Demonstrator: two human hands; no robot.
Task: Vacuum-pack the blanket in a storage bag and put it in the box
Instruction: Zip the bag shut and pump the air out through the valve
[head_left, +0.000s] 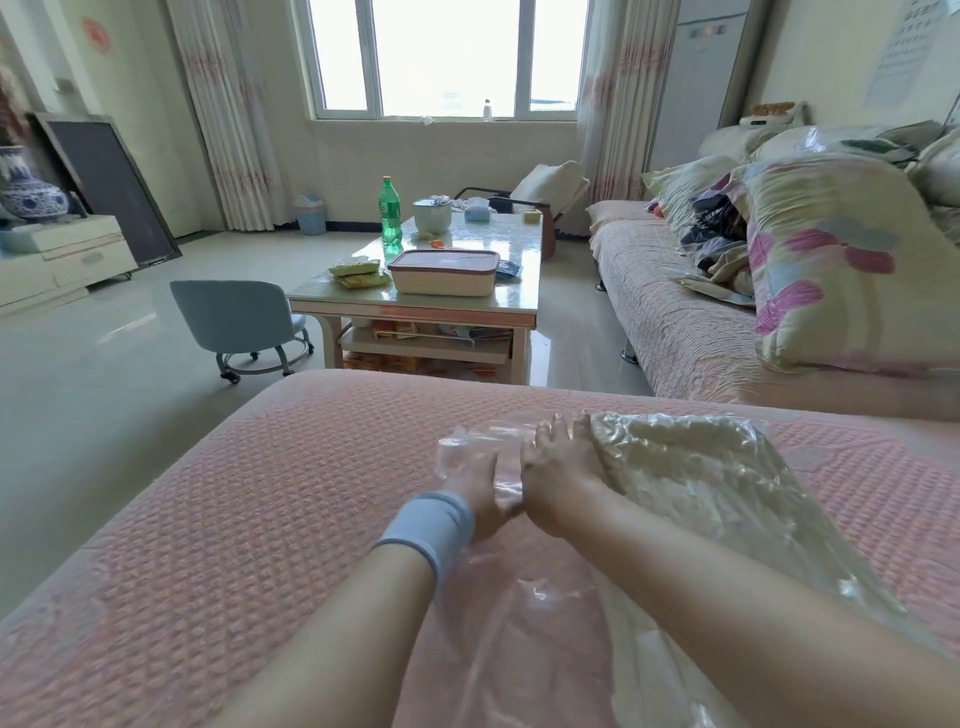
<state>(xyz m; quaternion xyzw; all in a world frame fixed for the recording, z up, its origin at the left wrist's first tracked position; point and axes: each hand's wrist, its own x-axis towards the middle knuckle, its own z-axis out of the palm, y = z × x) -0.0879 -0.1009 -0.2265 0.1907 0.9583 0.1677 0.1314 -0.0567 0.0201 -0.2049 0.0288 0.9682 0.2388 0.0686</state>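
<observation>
**Colours and patterns in the room**

The sofa cover (260, 493) is pale pink with a woven waffle pattern. The storage bag (467, 452) is clear and without colour, and the blanket (675, 457) inside is cream-white. The wristband (431, 525) is light grey-blue. The quilt (831, 260) is cream with pink and purple petals. At the near edge of the tabletop, the box (441, 280) is cream below and dusty pink on top. The bottle (390, 213) is green.
</observation>
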